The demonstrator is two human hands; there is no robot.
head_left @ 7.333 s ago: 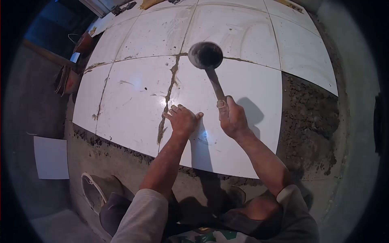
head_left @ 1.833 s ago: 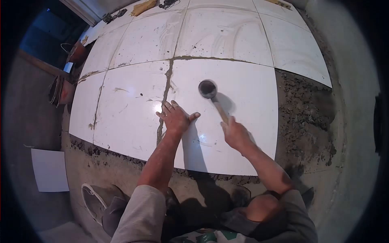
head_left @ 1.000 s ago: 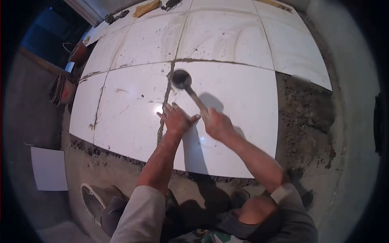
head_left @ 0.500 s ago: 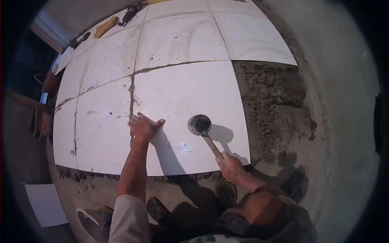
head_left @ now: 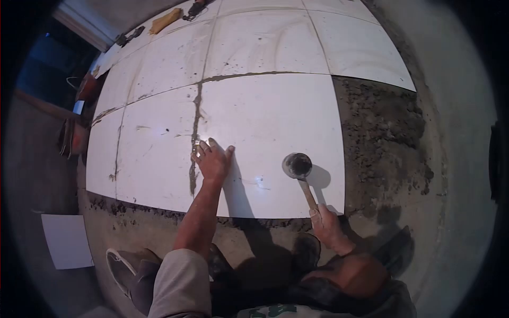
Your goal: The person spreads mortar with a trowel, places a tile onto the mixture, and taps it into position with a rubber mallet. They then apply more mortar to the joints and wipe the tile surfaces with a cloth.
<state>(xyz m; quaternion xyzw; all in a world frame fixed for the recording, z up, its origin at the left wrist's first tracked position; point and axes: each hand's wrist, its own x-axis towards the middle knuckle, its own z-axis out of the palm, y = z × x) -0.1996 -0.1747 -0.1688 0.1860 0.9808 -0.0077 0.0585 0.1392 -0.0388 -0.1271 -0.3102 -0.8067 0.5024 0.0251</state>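
My left hand lies with spread fingers on a large white floor tile, its fingertips at the mortar-smeared joint on the tile's left side. A rubber mallet with a dark round head and a wooden handle is in my right hand, the fingers wrapped round the handle's lower end. The mallet head is over the right part of the same tile and casts a shadow beside it. The tile's near edge borders a strip of dark mortar.
Rough mortar bed borders the tile on the right. More white tiles stretch away behind and left. A yellowish cloth or glove and dark tools lie at the far left. A loose white piece rests on the floor at lower left.
The camera view has shifted, so the floor sits further right in the picture. The mallet is slightly nearer the tile's right edge. My left hand stays by the joint.
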